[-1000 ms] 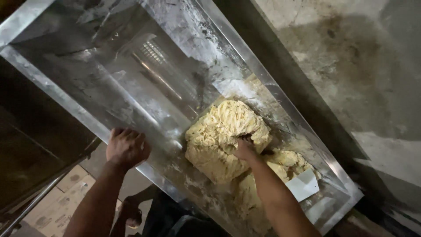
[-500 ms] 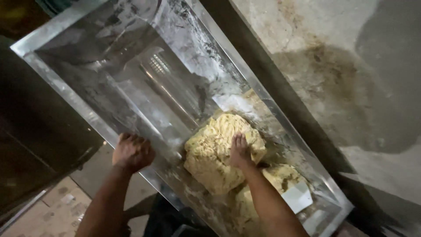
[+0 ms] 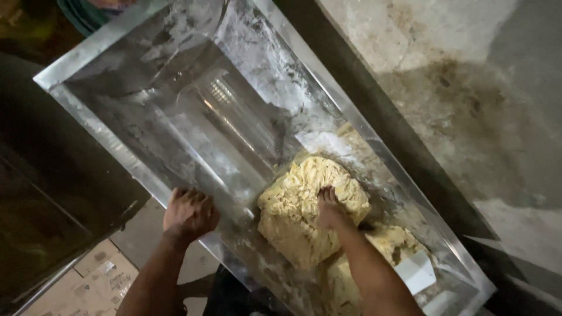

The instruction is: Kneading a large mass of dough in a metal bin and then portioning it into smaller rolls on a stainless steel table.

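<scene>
The left hand (image 3: 190, 213) lay on the near rim of the metal trough (image 3: 175, 117), fingers spread and curled over the edge, gripping the rim rather than holding any loose item. Below and to the left of that hand, flattened cardboard (image 3: 88, 284) lay on the floor (image 3: 146, 234), well apart from the trough. The trough itself was a long, rectangular stainless container running diagonally from the upper left to the lower right, its inner walls streaked and dusted with white flour; its upper-left half held no dough. The dough mass (image 3: 304, 205), pale yellow with a rough, shaggy surface, occupied the lower-right half of the trough floor. The right hand (image 3: 329, 208) was pressed down into the top of the dough mass, the fingers close together and partly sunk into it, so that the fingertips were hidden; the forearm extended down toward the lower edge of the view. A second, lower lump of dough (image 3: 392, 240) sat just beside the main mass, touching it on the right. Further right, a white flat scraper (image 3: 414, 272) rested in the trough near its lower-right end, just beside the lower lump. Beyond the far rim of the trough, a stained concrete surface (image 3: 445, 88) filled the right side of the view.
</scene>
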